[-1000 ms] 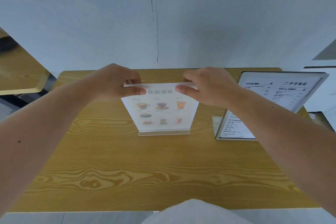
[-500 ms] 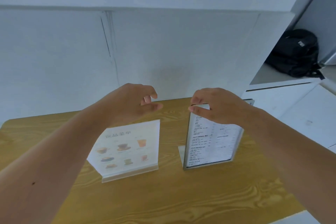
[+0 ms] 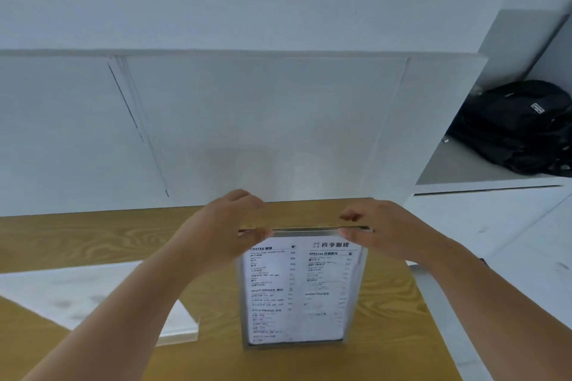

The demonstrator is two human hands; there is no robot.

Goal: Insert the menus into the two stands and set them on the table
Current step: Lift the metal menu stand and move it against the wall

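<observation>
A tall clear stand with a black-and-white text menu (image 3: 298, 291) stands upright on the wooden table (image 3: 93, 235), in the middle of the view. My left hand (image 3: 229, 226) pinches the stand's top left corner and my right hand (image 3: 377, 226) pinches its top right corner. The second stand with the drinks picture menu (image 3: 102, 297) sits on the table to the left, blurred, partly hidden behind my left forearm, with neither hand on it.
A white partition wall (image 3: 263, 120) rises right behind the table's far edge. On a white ledge at the right lies a black backpack (image 3: 513, 127). The table's right edge runs beside my right forearm.
Both hands left the picture menu stand and moved right. They now grip the top corners of the text menu stand. The view has swung to the right.
</observation>
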